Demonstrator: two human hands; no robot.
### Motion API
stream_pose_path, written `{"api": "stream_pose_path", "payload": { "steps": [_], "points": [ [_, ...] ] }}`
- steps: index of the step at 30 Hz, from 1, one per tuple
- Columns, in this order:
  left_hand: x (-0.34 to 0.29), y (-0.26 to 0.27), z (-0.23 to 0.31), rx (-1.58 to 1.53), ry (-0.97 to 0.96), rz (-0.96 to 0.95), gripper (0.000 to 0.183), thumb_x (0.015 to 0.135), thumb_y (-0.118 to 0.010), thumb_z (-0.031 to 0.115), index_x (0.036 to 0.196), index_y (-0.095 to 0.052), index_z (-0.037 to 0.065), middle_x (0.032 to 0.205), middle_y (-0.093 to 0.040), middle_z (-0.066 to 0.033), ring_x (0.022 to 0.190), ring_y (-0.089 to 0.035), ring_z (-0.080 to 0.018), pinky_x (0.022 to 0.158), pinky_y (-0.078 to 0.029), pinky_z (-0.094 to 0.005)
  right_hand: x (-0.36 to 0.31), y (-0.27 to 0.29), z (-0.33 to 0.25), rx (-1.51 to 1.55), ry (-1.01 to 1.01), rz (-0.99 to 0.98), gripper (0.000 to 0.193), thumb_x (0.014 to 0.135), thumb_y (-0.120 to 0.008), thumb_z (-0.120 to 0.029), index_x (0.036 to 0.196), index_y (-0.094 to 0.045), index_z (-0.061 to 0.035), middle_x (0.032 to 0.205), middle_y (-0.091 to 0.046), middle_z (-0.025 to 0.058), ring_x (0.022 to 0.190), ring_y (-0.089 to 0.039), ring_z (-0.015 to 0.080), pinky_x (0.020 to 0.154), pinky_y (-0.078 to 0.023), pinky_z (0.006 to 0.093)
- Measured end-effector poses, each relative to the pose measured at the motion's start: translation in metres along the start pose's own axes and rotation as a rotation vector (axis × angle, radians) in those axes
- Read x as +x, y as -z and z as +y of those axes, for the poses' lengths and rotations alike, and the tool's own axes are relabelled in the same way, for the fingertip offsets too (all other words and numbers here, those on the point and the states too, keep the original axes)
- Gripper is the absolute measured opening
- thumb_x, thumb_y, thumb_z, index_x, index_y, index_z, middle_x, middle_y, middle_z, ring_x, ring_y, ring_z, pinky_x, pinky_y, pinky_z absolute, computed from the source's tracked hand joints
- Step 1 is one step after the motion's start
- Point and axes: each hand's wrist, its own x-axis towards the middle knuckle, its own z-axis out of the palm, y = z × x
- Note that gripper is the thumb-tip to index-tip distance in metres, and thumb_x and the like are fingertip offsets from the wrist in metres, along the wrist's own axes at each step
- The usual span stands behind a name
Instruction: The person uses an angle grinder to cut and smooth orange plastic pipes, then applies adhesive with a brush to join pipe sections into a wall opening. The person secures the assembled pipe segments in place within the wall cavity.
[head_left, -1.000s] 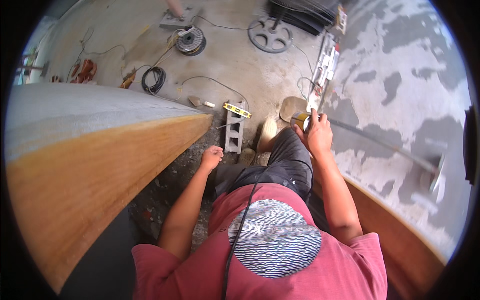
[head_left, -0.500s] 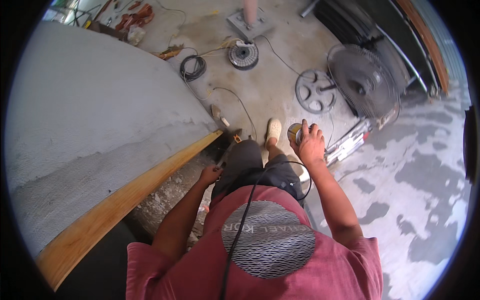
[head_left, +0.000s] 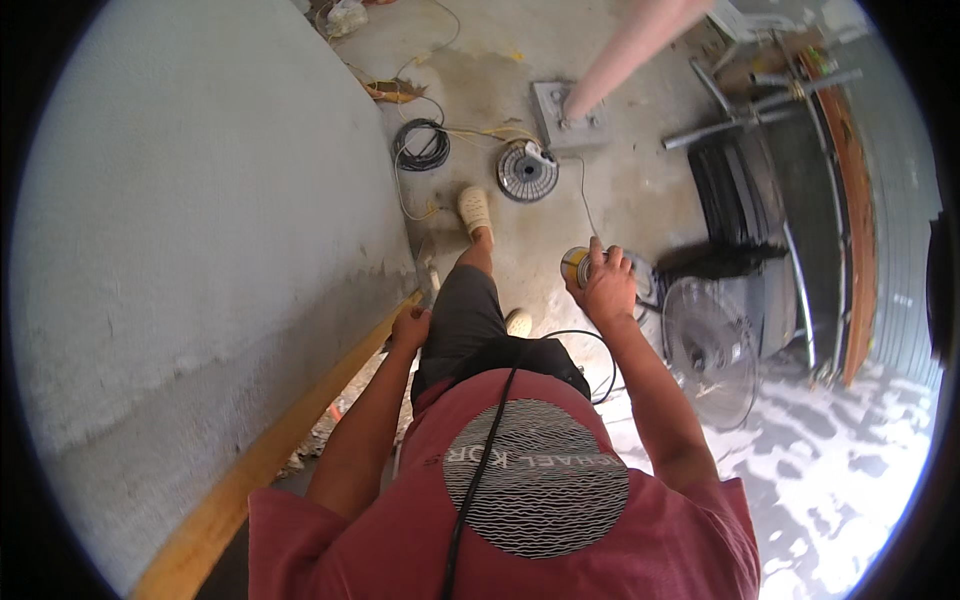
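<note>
My right hand point(head_left: 606, 290) is closed around the lid end of a small round can point(head_left: 575, 264) with a yellow and dark label. It holds the can tilted in front of my right hip, above the floor. My left hand point(head_left: 410, 327) hangs beside my left thigh, close to the wall and the wooden board point(head_left: 285, 445). Its fingers are curled; what they hold, if anything, cannot be made out.
A grey wall point(head_left: 210, 200) runs along my left. Ahead lie a coil of black cable point(head_left: 421, 145), a cable reel point(head_left: 527, 171) and a pink post point(head_left: 635, 55) on a bolted base. A large fan point(head_left: 708, 350) and metal tubes point(head_left: 800, 290) stand at right.
I have walked forward, my left foot now leading. The cable reel and post are nearer, and the fan has slid back along my right. The can stays in my right hand.
</note>
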Motion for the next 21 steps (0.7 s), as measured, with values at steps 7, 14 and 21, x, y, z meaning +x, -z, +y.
{"api": "stream_pose_path", "payload": {
  "steps": [7,14,21],
  "points": [
    [0.124,0.016,0.19,-0.324,-0.065,0.233,0.041,0.092,-0.072,0.028,0.125,-0.065,0.004,0.104,-0.074,-0.0138,0.094,-0.072,-0.0294,0.085,-0.056,-0.0411,0.212,0.004,-0.053,-0.035,0.173,-0.119,0.085,0.08,-0.083,-0.044,0.15,-0.048,-0.0102,0.121,-0.055,0.0185,0.11,-0.06,0.0389,0.094,-0.053,0.0491],
    [0.154,0.138,0.292,-0.242,-0.232,0.353,0.034,0.096,-0.07,0.017,0.126,-0.063,0.005,0.108,-0.07,-0.0131,0.091,-0.069,-0.0242,0.081,-0.056,-0.038,0.391,-0.02,-0.122,-0.092,0.415,-0.176,0.086,0.082,-0.079,-0.051,0.15,-0.048,-0.0078,0.129,-0.056,0.023,0.108,-0.061,0.0393,0.092,-0.052,0.0487],
    [0.119,0.298,0.399,-0.067,-0.503,0.777,0.033,0.096,-0.071,0.009,0.128,-0.063,0.004,0.116,-0.068,-0.0122,0.099,-0.066,-0.0229,0.083,-0.054,-0.0365,0.549,0.029,-0.21,-0.042,0.559,-0.019,0.084,0.077,-0.084,-0.047,0.146,-0.052,-0.0099,0.127,-0.058,0.02,0.109,-0.061,0.0375,0.091,-0.051,0.0498]
  ]
}}
